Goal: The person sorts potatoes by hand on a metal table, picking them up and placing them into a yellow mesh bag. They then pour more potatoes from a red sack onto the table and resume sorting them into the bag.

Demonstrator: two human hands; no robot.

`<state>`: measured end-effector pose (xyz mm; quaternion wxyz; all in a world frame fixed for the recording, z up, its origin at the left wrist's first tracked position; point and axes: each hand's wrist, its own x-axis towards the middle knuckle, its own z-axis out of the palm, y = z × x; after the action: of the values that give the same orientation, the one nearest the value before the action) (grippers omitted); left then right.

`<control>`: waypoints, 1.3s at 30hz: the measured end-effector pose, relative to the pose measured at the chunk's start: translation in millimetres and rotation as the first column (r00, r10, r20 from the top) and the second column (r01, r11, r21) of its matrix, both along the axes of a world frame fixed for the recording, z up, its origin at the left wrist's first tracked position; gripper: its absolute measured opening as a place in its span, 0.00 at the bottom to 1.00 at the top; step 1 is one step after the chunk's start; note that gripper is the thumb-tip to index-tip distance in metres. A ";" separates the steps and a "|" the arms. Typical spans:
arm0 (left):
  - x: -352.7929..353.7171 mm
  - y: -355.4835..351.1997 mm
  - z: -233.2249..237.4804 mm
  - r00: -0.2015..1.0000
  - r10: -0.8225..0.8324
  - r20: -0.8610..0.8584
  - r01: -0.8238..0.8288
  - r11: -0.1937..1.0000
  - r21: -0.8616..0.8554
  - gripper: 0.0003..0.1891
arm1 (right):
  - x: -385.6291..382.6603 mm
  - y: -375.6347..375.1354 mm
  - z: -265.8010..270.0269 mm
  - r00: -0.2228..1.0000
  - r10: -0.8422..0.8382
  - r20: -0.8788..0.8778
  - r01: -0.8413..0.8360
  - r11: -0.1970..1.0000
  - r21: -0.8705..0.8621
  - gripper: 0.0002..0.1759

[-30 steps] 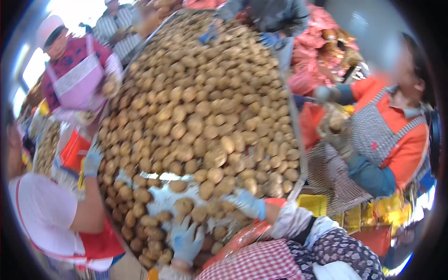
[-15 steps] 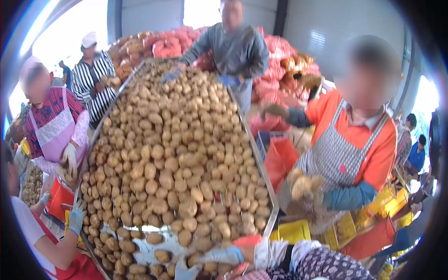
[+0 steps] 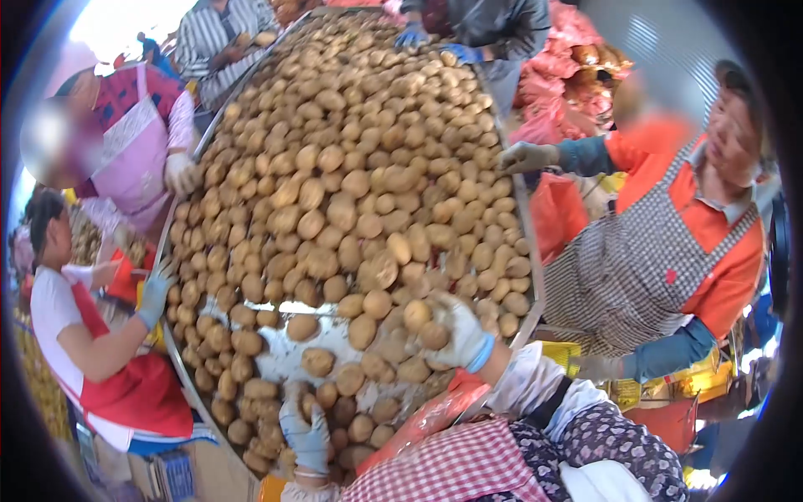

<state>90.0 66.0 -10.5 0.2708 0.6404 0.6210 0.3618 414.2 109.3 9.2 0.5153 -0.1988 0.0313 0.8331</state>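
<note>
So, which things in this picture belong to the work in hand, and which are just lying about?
Belong to the work:
Potatoes, spread on the table
Left hand and right hand, gloved, among the potatoes

Probably just lying about:
Pink sacks, piled beyond the table
Yellow basket, outside the table's right edge

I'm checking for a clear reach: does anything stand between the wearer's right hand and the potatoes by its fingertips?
Nothing visible does. The gloved right hand is right at the potatoes; the red plastic lies nearer the wearer, not between them.
</note>
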 end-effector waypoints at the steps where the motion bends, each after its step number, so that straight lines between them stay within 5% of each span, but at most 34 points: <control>1: -2.6 -4.3 3.8 0.980 -0.044 -0.193 0.058 0.996 0.069 0.25 | -9.8 3.5 23.3 0.982 -0.067 0.179 0.093 0.986 -0.141 0.31; 3: -2.3 -7.0 -1.3 0.886 -0.119 -0.448 0.185 0.977 0.106 0.27 | -8.1 4.6 29.5 0.997 -0.060 0.055 0.069 0.978 -0.195 0.31; 7: -1.9 3.8 -13.7 0.781 -0.075 -0.620 0.145 0.987 0.063 0.26 | -7.6 -1.8 19.5 0.990 0.035 -0.139 -0.044 0.997 -0.067 0.30; 11: -3.8 48.1 -0.8 0.740 -0.101 -0.665 0.179 0.983 0.050 0.24 | 7.7 -1.2 -8.6 0.986 0.159 0.055 -0.165 0.979 0.122 0.21; 14: 2.6 68.5 -5.1 0.859 -0.005 -0.512 0.074 0.991 0.114 0.24 | 28.2 1.3 15.2 0.982 -0.058 0.177 0.054 0.998 0.028 0.19; 15: 8.3 68.4 -5.9 0.865 -0.027 -0.501 0.099 0.988 0.119 0.24 | 32.9 4.6 39.0 0.968 -0.178 0.180 0.204 0.969 -0.139 0.20; 17: 18.0 60.9 -7.1 0.798 -0.227 -0.558 0.232 0.971 -0.063 0.25 | 69.6 5.0 28.6 0.949 -0.233 0.210 0.220 0.972 0.081 0.21; 20: 27.1 49.8 -18.7 0.718 -0.154 -0.679 0.190 0.981 -0.022 0.27 | 108.5 -2.8 27.4 0.887 -0.351 0.300 0.351 0.935 0.054 0.20; 22: 22.2 50.1 -32.6 0.763 -0.148 -0.629 0.196 0.981 0.007 0.28 | 140.3 -1.6 18.6 0.755 -0.564 0.333 0.588 0.808 0.034 0.18; 23: 21.5 50.6 -28.8 0.756 -0.190 -0.626 0.194 0.979 -0.062 0.28 | 156.8 -2.3 28.8 0.769 -0.617 0.168 0.633 0.771 -0.067 0.17; 29: 31.5 49.1 -2.2 0.780 -0.198 -0.593 0.210 0.977 -0.049 0.24 | 254.8 25.9 13.3 0.320 -0.882 0.347 0.947 0.284 -0.152 0.20; 34: 35.0 48.2 1.8 0.792 -0.176 -0.585 0.225 0.974 0.011 0.25 | 276.7 55.8 9.5 0.319 -0.836 0.447 0.939 0.217 -0.265 0.27; 37: 32.2 47.6 2.5 0.738 -0.190 -0.647 0.188 0.980 -0.072 0.25 | 357.9 51.0 -55.8 0.410 -0.893 0.188 0.906 0.422 0.031 0.20; 38: 35.5 48.3 6.1 0.745 -0.177 -0.643 0.175 0.982 -0.066 0.25 | 380.2 52.0 -80.2 0.651 -0.735 -0.189 0.673 0.444 0.591 0.17; 39: 38.2 47.5 10.6 0.749 -0.179 -0.638 0.171 0.982 -0.075 0.25 | 371.2 69.6 -34.4 0.279 -0.954 0.111 0.929 0.297 0.221 0.16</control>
<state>128.2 113.5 0.1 0.0787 0.7791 0.6153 0.0908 785.4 178.9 -25.1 0.9173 -0.2038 0.0379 0.3400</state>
